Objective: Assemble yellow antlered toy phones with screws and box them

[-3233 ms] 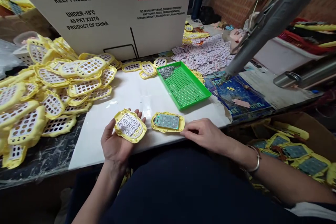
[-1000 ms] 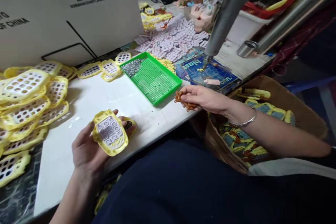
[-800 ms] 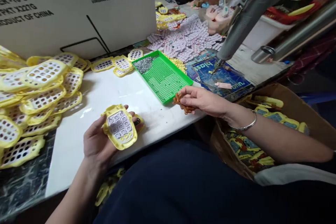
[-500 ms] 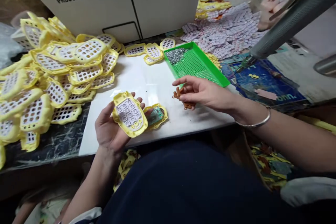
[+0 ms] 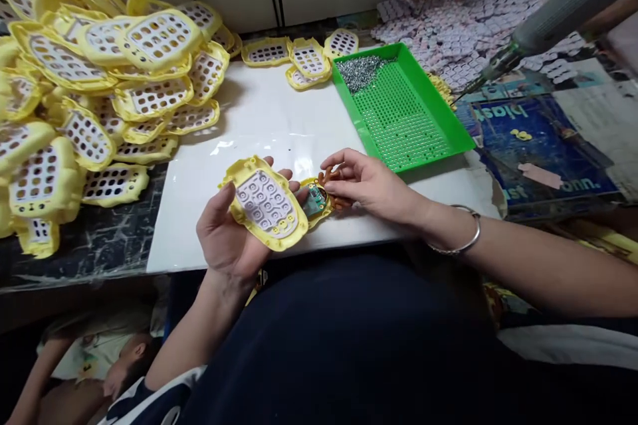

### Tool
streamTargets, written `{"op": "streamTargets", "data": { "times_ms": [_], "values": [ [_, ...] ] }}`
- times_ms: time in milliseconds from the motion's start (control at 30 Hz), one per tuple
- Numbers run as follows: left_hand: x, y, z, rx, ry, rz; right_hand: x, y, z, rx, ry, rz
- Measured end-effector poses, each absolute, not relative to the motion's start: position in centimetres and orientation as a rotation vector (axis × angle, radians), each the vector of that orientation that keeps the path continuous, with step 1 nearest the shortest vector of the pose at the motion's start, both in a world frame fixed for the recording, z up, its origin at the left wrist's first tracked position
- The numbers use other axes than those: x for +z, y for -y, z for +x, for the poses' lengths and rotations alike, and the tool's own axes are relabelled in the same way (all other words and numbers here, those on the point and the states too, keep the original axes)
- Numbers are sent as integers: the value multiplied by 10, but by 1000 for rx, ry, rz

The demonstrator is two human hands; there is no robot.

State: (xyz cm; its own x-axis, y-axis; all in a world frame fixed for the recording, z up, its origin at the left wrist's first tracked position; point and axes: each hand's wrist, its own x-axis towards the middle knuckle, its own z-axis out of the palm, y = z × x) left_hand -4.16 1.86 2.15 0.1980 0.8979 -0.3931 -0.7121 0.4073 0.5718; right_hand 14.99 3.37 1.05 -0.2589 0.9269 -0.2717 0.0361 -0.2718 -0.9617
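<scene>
My left hand point(image 5: 226, 232) holds a yellow plastic toy-phone shell point(image 5: 269, 209), tilted with its inside up. A white button pad point(image 5: 266, 202) lies in the shell, with a few small yellow pieces at its lower end. Beyond the shell, on the white board point(image 5: 279, 113), sits another yellow half with a green circuit board point(image 5: 315, 200), partly hidden by my left fingers and the held shell. My right hand point(image 5: 366, 186) pinches a brown branching plastic piece point(image 5: 331, 176) right beside that half; whether the two touch I cannot tell.
Yellow shells point(image 5: 154, 96) are heaped at the left. A green tray point(image 5: 413, 119) with small metal screws point(image 5: 361, 73) stands behind my right hand. White button pads point(image 5: 463, 20) are piled at the back right. An electric screwdriver point(image 5: 528, 33) slants in from the upper right. A person point(image 5: 94, 358) is at lower left.
My right hand has moved left with the brown piece, up to the half with the circuit board. The left hand still holds the shell. The view has tilted down.
</scene>
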Motion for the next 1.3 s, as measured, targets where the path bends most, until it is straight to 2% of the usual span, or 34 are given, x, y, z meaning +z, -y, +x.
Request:
{"op": "streamTargets", "data": {
  "times_ms": [233,433,633,800,1000,1167,1300],
  "values": [
    [17,-20,-43,1130,-753,293,3,-27,143,1115,1514,-1438],
    [16,-24,-43,1151,-722,308,3,-23,146,996,1697,-1393],
    [16,-24,-42,1141,-722,301,2,-17,146,656,1965,-1299],
    [15,-23,-42,1152,-694,300,-1,-18,146,606,1930,-1358],
    [12,-23,-42,1151,-653,311,-5,-17,149,319,2065,-1207],
    [12,-23,-41,1153,-674,316,-6,-18,148,277,2144,-1155],
    [11,-22,-41,1159,-659,322,-6,-22,147,622,1967,-1305]
  ]
}}
